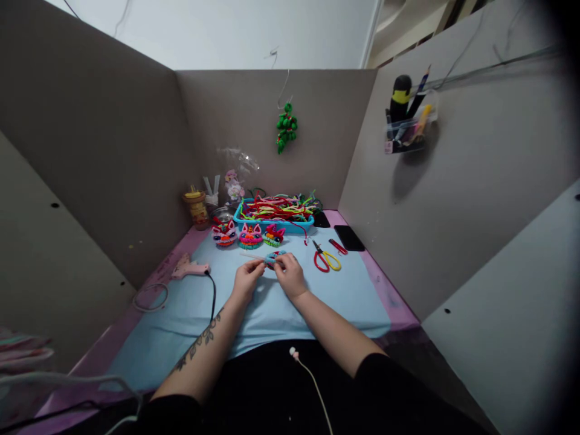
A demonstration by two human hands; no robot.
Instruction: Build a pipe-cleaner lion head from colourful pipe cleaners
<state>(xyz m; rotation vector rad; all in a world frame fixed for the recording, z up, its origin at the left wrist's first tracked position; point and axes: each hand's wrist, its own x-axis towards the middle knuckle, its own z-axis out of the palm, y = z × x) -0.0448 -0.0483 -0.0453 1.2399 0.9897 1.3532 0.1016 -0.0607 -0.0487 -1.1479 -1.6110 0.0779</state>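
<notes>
My left hand (247, 278) and my right hand (292, 275) meet low over the blue cloth (344, 296), fingertips pinched. Between them is a small blue-and-red fuzzy piece (272, 258), apparently of pipe cleaners, partly covered by my fingers. A thin white strip (250, 255) juts out leftward by my left fingertips; whether it joins the piece cannot be made out. Just beyond, three colourful pipe-cleaner animal heads (250, 235) stand in a row. Scissors (325, 258) with one red and one yellow handle lie right of my right hand.
A blue tray (272, 226) of pipe cleaners stands at the back. On the left lies a pink glue gun (190, 267) with a black cord. To the right are a black phone (348, 238) and a small red tool (338, 246). Grey partition walls (317, 127) enclose the table.
</notes>
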